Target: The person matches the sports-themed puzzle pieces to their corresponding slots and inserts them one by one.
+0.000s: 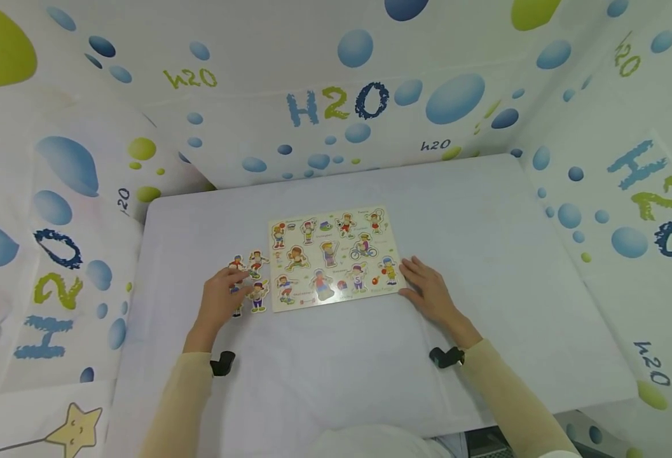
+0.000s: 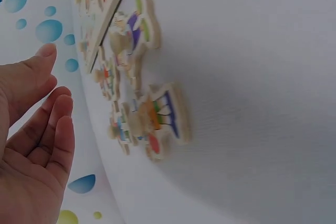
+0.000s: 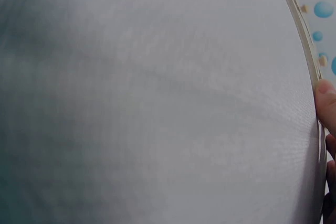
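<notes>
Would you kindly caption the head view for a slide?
Left hand over colourful figure-shaped wooden pieces; right hand at the edge of a cream rectangular puzzle board on a white table.

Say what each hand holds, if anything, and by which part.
The left hand holds nothing; the right hand rests against the right edge of the cream, rectangular wooden puzzle board without gripping it.
</notes>
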A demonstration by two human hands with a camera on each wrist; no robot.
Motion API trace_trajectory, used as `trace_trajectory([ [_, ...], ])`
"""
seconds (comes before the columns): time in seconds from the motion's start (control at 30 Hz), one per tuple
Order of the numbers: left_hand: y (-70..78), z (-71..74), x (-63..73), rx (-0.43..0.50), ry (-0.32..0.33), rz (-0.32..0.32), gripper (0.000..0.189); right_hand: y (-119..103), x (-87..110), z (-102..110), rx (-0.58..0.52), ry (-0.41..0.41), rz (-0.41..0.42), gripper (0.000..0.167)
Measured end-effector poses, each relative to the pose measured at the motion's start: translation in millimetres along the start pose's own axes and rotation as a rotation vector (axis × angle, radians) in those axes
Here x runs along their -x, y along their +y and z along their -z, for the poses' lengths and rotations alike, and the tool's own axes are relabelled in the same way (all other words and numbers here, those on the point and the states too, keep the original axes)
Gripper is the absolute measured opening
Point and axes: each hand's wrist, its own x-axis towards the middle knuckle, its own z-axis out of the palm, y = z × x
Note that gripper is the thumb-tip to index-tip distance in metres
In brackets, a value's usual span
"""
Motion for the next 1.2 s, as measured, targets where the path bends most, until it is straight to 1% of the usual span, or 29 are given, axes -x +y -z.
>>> trace_trajectory([
  [0.13,-4.0,-6.1,5.7,0.005,0.021,-0.002,0.033,0.2,-0.1,0.4,-0.002,-0.005,-0.006,0.061],
  [0.27,-2.8,-9.6,8.1,0.003,0.013,0.013,0.032,1.1,-0.2,0.8,-0.002,-0.009,-0.012,0.061],
  [0.4,-2.1,-13.3,9.1,-0.006,0.011,0.003,0.031,0.9,-0.4,0.8,-0.004,-0.004,-0.01,0.061],
  [0.63,-2.2,-18.3,10.4,-0.017,-0.01,0.0,0.031,0.5,-0.8,0.1,0.008,0.002,-0.003,0.061],
  [0.83,-4.0,-23.1,12.3,-0.056,-0.021,-0.002,0.028,-0.3,-0.6,0.5,0.005,-0.003,-0.011,0.061],
  [1.03,-7.3,-29.2,14.7,-0.103,0.005,-0.028,0.025,-0.5,-0.5,0.4,-0.01,-0.002,-0.005,0.06],
  [1.2,-8.9,-31.5,16.3,-0.134,0.008,-0.033,0.022,-0.1,-0.3,0.2,-0.016,0.006,0.007,0.059],
])
